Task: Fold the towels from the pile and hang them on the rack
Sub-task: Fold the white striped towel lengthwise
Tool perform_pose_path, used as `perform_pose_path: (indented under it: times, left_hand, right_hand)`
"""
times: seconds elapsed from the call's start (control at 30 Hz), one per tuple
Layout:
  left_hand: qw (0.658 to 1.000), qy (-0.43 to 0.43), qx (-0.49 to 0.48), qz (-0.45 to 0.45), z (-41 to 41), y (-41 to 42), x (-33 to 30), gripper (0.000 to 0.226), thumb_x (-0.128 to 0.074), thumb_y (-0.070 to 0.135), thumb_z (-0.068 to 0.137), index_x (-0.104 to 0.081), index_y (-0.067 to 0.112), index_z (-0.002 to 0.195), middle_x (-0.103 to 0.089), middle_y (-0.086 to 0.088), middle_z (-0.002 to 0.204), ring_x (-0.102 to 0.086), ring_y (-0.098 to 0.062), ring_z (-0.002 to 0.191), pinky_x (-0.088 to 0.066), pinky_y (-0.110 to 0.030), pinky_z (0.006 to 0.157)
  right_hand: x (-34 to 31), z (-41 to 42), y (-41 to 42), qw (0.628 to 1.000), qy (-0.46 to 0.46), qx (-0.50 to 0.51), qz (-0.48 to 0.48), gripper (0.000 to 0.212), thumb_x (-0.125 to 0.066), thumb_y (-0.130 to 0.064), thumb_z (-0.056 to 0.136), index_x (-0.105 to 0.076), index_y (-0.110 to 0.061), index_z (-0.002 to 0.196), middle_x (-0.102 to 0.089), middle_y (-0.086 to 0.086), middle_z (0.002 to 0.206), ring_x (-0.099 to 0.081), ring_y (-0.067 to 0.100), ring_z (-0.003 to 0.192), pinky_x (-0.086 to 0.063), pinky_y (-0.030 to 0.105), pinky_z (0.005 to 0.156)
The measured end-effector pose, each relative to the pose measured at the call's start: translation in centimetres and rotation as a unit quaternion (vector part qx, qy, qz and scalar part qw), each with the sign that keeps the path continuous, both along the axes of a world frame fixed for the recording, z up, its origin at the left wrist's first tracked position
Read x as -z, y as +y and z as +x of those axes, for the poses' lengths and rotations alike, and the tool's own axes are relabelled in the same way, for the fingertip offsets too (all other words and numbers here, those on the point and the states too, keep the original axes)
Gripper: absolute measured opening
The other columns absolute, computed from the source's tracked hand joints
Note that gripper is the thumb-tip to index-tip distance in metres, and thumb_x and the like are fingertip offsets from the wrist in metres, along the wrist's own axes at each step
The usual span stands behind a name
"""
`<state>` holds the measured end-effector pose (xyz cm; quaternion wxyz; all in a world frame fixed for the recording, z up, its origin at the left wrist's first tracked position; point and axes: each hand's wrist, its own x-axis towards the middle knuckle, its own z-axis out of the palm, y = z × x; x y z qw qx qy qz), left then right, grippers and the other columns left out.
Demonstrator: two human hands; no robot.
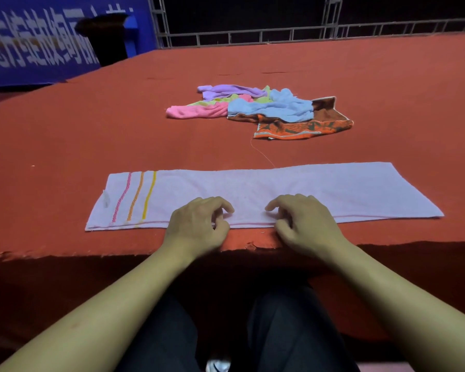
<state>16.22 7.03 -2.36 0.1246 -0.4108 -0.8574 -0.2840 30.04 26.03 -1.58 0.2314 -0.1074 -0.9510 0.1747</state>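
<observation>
Two bare hands rest on the near edge of a pale lilac towel (266,193) folded lengthwise on a red table (65,135). The left hand (196,226) and right hand (304,224) have curled fingers pinching that edge. A pile of coloured towels (261,110) lies well beyond the fingertips.

Blurred banner (38,49), left edge cut.

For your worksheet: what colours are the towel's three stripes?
Pink, orange and yellow stripes, clearest in the head view.
</observation>
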Motion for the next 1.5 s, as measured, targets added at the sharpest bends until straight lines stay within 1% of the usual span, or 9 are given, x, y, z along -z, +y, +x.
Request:
perform_pose_path:
  times: [0.23,0.37,0.53,0.67,0.8,0.9,1.1,1.3,1.5]
  left_hand:
    - [0.999,0.005,0.04,-0.018,-0.2,-0.3,-0.1,0.028,-0.049,0.03,0.071,-0.064,0.038,0.093,-0.055,0.023,0.078,-0.05,-0.002,0.076,-0.041,-0.024,0.064]
    - [0.999,-0.007,0.046,-0.002,0.0,-0.6,-0.2,0.031,-0.051,0.029,0.072,-0.064,0.039,0.098,-0.055,0.025,0.075,-0.049,0.0,0.074,-0.046,-0.025,0.068]
    - [0.998,0.006,0.042,0.046,-0.1,-1.2,0.1,0.031,-0.05,0.023,0.072,-0.064,0.034,0.098,-0.057,0.023,0.079,-0.048,-0.002,0.074,-0.046,-0.026,0.069]
    - [0.997,0.066,-0.009,0.031,-1.7,-4.2,0.2,0.027,-0.049,0.021,0.075,-0.065,0.03,0.095,-0.061,0.018,0.084,-0.052,-0.012,0.077,-0.047,-0.031,0.073]
    - [0.998,0.053,-0.026,-0.012,-3.8,-7.9,0.2,0.027,-0.054,0.024,0.077,-0.065,0.031,0.101,-0.063,0.02,0.092,-0.053,-0.012,0.086,-0.047,-0.031,0.077]
    - [0.999,0.049,0.003,-0.011,-4.0,-8.7,0.5,0.026,-0.051,0.026,0.08,-0.066,0.03,0.1,-0.056,0.023,0.084,-0.049,-0.012,0.081,-0.047,-0.033,0.075]
    - [0.998,0.06,-0.002,0.003,-3.7,-8.2,0.6,0.03,-0.044,0.031,0.076,-0.065,0.032,0.098,-0.051,0.024,0.079,-0.046,-0.012,0.079,-0.046,-0.036,0.075]
    - [0.998,0.036,0.004,0.052,-1.4,-3.1,-0.3,0.032,-0.045,0.027,0.073,-0.066,0.032,0.096,-0.058,0.019,0.087,-0.043,-0.008,0.082,-0.046,-0.035,0.079]
    - [0.99,-0.028,0.126,0.05,3.4,6.8,-1.3,0.028,-0.055,0.019,0.078,-0.063,0.036,0.099,-0.058,0.022,0.094,-0.044,-0.004,0.086,-0.052,-0.033,0.077]
  right_hand:
    - [-0.6,0.0,-0.4,1.0,-0.02,-0.002,0.002,0.037,-0.041,-0.025,0.072,-0.071,-0.028,0.093,-0.048,-0.019,0.067,-0.045,0.015,0.072,-0.039,0.033,0.077]
    - [-0.5,-0.2,-0.6,1.0,0.0,0.005,-0.013,0.041,-0.041,-0.024,0.073,-0.069,-0.028,0.103,-0.045,-0.02,0.065,-0.044,0.014,0.074,-0.04,0.035,0.077]
    - [-0.9,-1.8,-2.4,0.998,0.05,-0.024,0.006,0.04,-0.046,-0.024,0.077,-0.066,-0.027,0.111,-0.055,-0.013,0.088,-0.04,0.01,0.083,-0.039,0.034,0.077]
    - [-1.4,-4.3,-3.9,0.996,0.07,-0.058,0.007,0.032,-0.05,-0.02,0.087,-0.065,-0.024,0.115,-0.061,-0.007,0.101,-0.049,0.018,0.094,-0.043,0.037,0.081]
    - [-1.2,-6.8,-5.3,0.997,0.008,-0.075,0.017,0.029,-0.056,-0.019,0.092,-0.064,-0.025,0.12,-0.062,-0.004,0.107,-0.051,0.023,0.099,-0.043,0.042,0.087]
    - [0.3,-7.2,-5.7,0.997,-0.039,-0.062,0.034,0.028,-0.052,-0.026,0.094,-0.062,-0.03,0.12,-0.061,-0.005,0.107,-0.052,0.024,0.1,-0.04,0.04,0.086]
    - [0.4,-6.5,-5.1,0.997,-0.028,-0.069,-0.018,0.029,-0.056,-0.027,0.092,-0.06,-0.033,0.12,-0.058,-0.014,0.098,-0.052,0.017,0.096,-0.039,0.038,0.087]
    - [-0.7,-2.7,-1.1,0.999,0.008,-0.041,-0.028,0.029,-0.059,-0.02,0.091,-0.062,-0.032,0.117,-0.055,-0.018,0.092,-0.049,0.013,0.089,-0.042,0.038,0.084]
    - [-1.4,2.5,5.7,0.997,-0.046,0.061,-0.007,0.027,-0.057,-0.022,0.092,-0.062,-0.031,0.118,-0.059,-0.014,0.09,-0.051,0.014,0.089,-0.044,0.038,0.085]
